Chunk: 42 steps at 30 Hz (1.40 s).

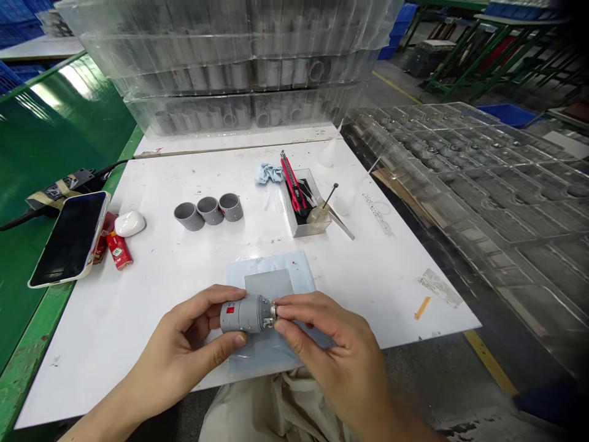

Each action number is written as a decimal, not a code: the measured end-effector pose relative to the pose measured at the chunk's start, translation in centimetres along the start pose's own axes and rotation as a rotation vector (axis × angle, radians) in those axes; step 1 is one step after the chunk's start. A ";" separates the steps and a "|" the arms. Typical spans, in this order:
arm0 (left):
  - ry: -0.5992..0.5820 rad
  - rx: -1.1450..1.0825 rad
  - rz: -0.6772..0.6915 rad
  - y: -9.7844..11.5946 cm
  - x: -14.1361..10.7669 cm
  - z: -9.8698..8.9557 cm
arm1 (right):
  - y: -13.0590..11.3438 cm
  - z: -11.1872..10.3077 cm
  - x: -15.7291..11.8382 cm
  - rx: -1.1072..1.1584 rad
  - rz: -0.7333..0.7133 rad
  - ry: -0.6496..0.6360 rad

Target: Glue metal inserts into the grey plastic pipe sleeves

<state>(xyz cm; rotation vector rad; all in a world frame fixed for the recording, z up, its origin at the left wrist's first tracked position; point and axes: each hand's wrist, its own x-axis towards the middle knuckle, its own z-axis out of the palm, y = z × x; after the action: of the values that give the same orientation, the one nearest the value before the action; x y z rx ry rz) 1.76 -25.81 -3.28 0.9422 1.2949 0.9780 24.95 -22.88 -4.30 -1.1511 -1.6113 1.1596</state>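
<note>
A grey cylindrical model part [246,314] with a small red mark lies sideways in the air over a light blue sheet [294,264]. My left hand [193,344] is closed round its left end, thumb below and fingers above. At its right end, the fingertips of my right hand [326,334] pinch a small silvery piece [273,311], which touches the grey part. Under the hands, a flat grey square [269,282] rests on the sheet. Beyond it stand three grey open tubes, the left one [189,216] touching or nearly touching the middle one [210,210].
A clear box [313,229] holds a red cutter [294,184] and a small bottle; tweezers [342,224] lie beside it. A phone [69,238], white case [130,223] and red packets [119,250] are left. Stacked clear trays [197,116] stand behind, more trays [464,178] at right.
</note>
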 end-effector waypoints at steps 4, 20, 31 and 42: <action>0.128 0.103 -0.008 0.3 -0.3 0.0 | -0.6 0.0 -1.5 0.165 0.283 -0.153; 0.043 0.462 0.358 0.3 2.6 0.5 | -2.3 -2.2 0.5 0.361 0.787 -0.550; -0.008 0.513 0.454 -1.0 2.9 1.4 | -1.9 -7.1 11.6 -0.490 0.008 0.230; -0.031 0.447 0.345 -1.5 3.7 0.8 | -2.0 -7.6 11.7 -0.532 -0.107 0.297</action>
<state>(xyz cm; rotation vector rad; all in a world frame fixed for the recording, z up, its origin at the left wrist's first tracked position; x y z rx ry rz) 2.68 -22.80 -5.79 1.5587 1.3796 0.9432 28.88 -10.26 0.66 -1.4669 -1.7655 0.4644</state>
